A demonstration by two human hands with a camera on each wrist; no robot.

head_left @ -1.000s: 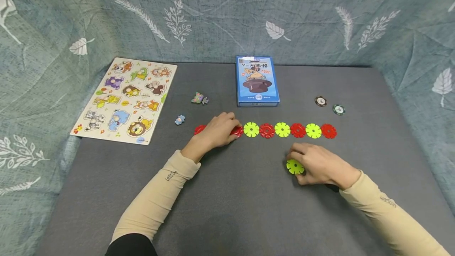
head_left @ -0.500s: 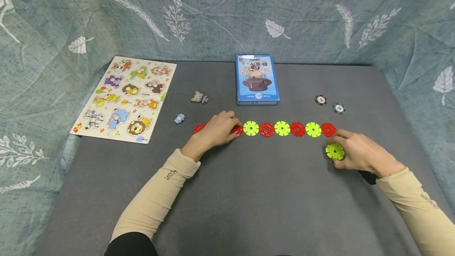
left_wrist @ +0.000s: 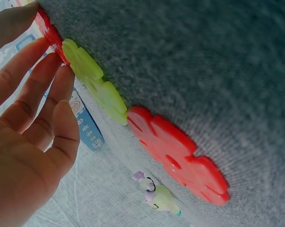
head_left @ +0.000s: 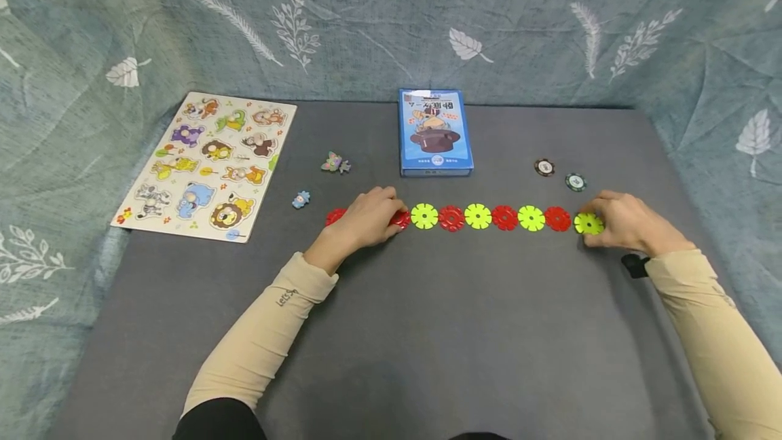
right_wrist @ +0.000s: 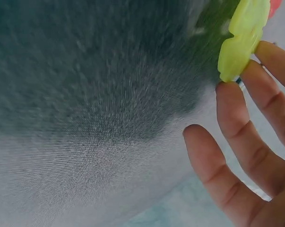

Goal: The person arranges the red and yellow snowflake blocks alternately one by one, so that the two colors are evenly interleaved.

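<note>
A row of red and yellow-green notched plastic snowflake discs runs across the dark table. My left hand (head_left: 366, 219) lies over the row's left part, thumb and fingers at the edges of a red snowflake disc (head_left: 400, 220). In the left wrist view a yellow-green disc (left_wrist: 96, 81) shows beside that one, then the red end disc (left_wrist: 177, 155); the hand mostly covers both in the head view. At the far right end, my right hand (head_left: 629, 223) pinches a yellow-green snowflake disc (head_left: 588, 224) between thumb and fingers, close beside a red disc (head_left: 558, 218).
Behind the row stands a blue game box (head_left: 436, 133). An animal puzzle board (head_left: 208, 165) lies at the left, with small figurines (head_left: 335, 163) between them. Two poker chips (head_left: 544, 168) lie behind the right end. A leaf-patterned cloth (head_left: 366, 32) hangs around the table.
My right hand has carried the yellow-green disc right and away from me, from in front of the row to its right end. The left hand keeps its place on the row.
</note>
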